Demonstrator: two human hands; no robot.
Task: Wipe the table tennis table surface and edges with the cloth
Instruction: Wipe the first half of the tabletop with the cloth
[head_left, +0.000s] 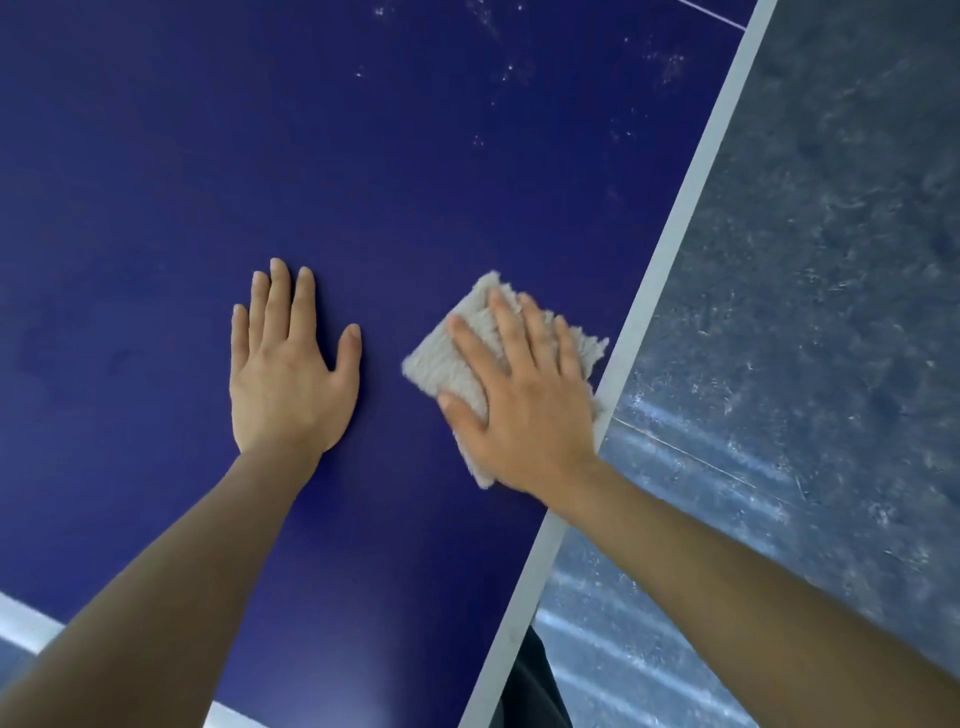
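1. Beige shaggy cloth (457, 358) lies on the dark blue table tennis table (363, 156), reaching its white edge stripe (675, 234); right hand (524, 410) presses it flat, fingers straight, slightly apart.
2. Left hand (288, 374) rests palm-down beside it; fingers straight, together.
3. Farther off, pale specks (514, 67) dot the surface.

Floor (831, 260) fills right side of frame, grey-blue, mottled, with many pale scuffs and scratches; pale bands of reflected light (649, 649) lie across it in lower right; upper right darker, more dull
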